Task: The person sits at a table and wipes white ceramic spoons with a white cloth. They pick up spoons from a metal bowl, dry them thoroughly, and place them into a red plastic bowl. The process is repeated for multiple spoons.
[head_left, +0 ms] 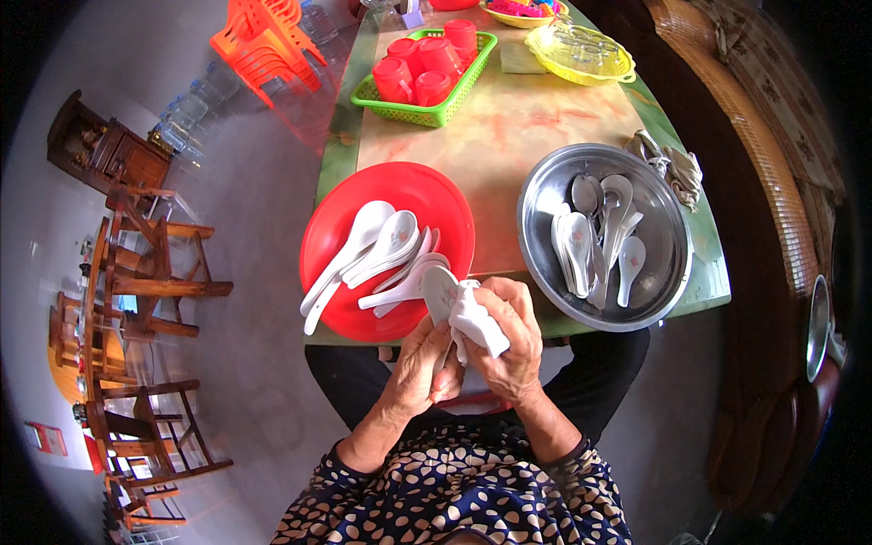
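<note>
Between my two hands, just over the table's near edge, is a white soup spoon (440,292) with a floral mark in its bowl. My left hand (420,365) is closed round its handle. A bunched white cloth (479,327) is gripped in my right hand (512,338) and pressed against the spoon's bowl. Left of my hands, a red basin (331,222) holds several white soup spoons (397,234), some with handles over the rim. A steel basin (545,177) at the right holds white soup spoons (631,259) and metal spoons (586,193).
Farther back on the table (436,145) stand a green basket (439,116) of red mugs (439,57) and a yellow basket (568,71) of clear glasses. A greyish cloth (679,173) lies by the steel basin. Wooden stools (163,286) stand left; a wooden bench (708,82) lines the right.
</note>
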Demonstrator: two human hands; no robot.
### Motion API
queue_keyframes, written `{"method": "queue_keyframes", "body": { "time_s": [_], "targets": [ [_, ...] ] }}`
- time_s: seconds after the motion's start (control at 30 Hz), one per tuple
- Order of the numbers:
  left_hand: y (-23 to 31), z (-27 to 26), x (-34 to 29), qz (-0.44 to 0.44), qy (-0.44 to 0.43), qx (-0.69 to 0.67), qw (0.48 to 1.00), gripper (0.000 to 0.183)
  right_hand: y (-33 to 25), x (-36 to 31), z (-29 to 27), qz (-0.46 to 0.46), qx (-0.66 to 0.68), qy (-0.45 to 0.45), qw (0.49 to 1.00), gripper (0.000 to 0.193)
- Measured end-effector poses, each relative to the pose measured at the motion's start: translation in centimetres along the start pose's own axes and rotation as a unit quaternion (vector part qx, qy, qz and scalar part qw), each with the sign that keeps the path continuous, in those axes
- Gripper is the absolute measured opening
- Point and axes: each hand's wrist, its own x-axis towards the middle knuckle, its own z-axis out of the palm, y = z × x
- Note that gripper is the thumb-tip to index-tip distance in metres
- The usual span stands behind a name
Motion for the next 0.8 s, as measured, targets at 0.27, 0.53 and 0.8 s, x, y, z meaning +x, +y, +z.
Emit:
{"method": "queue_keyframes", "body": {
  "time_s": [0.27, 0.53, 0.8],
  "targets": [
    [-0.5, -0.3, -0.3, -0.035, -0.069, -0.014, 0.997, 0.029, 0.6, 2.2, -1.8, 0.170, 0.281, -0.073, 0.942, 0.036],
    [0.1, -0.2, -0.3, -0.050, -0.075, -0.013, 0.996, 0.031, 0.3, -0.1, -2.0, 0.075, 0.265, -0.088, 0.957, 0.046],
    [-0.2, -0.6, -1.1, -0.134, -0.144, -0.011, 0.980, 0.029, 0.6, 2.0, -2.5, 0.164, 0.394, -0.144, 0.893, 0.028]
  ]
}}
